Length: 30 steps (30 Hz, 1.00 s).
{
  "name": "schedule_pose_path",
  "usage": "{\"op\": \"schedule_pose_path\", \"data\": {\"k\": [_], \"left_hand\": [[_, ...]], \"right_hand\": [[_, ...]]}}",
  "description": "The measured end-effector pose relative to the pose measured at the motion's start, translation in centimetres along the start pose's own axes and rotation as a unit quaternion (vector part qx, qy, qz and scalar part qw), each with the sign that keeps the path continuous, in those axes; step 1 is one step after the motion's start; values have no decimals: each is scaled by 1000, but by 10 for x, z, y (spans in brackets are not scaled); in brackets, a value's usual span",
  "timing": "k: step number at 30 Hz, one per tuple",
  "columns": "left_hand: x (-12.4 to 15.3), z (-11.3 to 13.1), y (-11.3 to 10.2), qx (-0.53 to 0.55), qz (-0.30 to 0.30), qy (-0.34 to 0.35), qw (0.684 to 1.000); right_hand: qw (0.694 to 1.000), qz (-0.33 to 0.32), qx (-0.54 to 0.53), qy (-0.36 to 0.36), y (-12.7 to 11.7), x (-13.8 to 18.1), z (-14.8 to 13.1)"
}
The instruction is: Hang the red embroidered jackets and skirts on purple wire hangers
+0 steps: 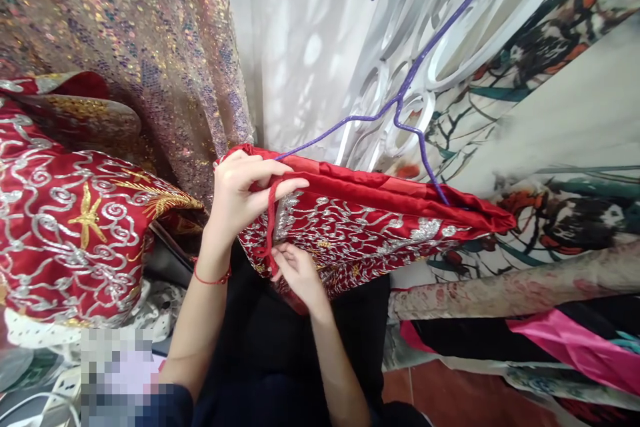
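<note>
A red embroidered skirt (360, 233) with silver scrollwork hangs in front of me, its gathered red waistband (380, 188) running across the view. A purple wire hanger (410, 80) has its lower ends inside that waistband. My left hand (247, 190) is closed on the waistband's left end, thumb and fingers pinching the fabric. From beside that thumb a red cord (271, 213) drops down the skirt's front. Lower down, my right hand (297, 273) pinches the cord near its bunched lower part. The fabric under my left palm is hidden.
On the left lies another red embroidered garment (75, 233), below a sequinned curtain-like cloth (150, 33). Behind the hanger stands a white openwork panel (400, 20). Flower-printed fabric (550, 213) and folded cloths (550, 340) are at the right, above a red-brown tiled floor (450, 387).
</note>
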<state>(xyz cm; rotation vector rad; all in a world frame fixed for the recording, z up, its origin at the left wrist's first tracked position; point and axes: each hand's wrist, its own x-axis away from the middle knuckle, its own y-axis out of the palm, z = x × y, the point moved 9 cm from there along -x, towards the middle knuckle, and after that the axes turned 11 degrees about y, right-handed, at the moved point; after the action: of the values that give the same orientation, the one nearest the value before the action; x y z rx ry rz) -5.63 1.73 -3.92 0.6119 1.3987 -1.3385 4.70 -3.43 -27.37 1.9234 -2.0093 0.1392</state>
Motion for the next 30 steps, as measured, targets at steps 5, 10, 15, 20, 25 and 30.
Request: {"op": "schedule_pose_path", "data": {"k": [5,10,15,20,25,30], "left_hand": [[12,-26,-12,1,87,-44,995],[24,-35,-24,-125,177,-37,976],[37,-54,-14,-86,174,-111,975],[48,-91,-5,0,167,-206,964],[60,-113,-22,-6,269,-237,934],[77,-135,-16,111,325,-298,891]], "right_hand": [[849,373,225,-298,-108,126,-133],[549,511,508,-423,-128,175,-196],[555,444,556,-430,-162,160,-192],[556,446,502,-490,-183,180,-180],[559,466,477,-493,-182,186,-179],[530,484,481,-504,-179,184,-179]]}}
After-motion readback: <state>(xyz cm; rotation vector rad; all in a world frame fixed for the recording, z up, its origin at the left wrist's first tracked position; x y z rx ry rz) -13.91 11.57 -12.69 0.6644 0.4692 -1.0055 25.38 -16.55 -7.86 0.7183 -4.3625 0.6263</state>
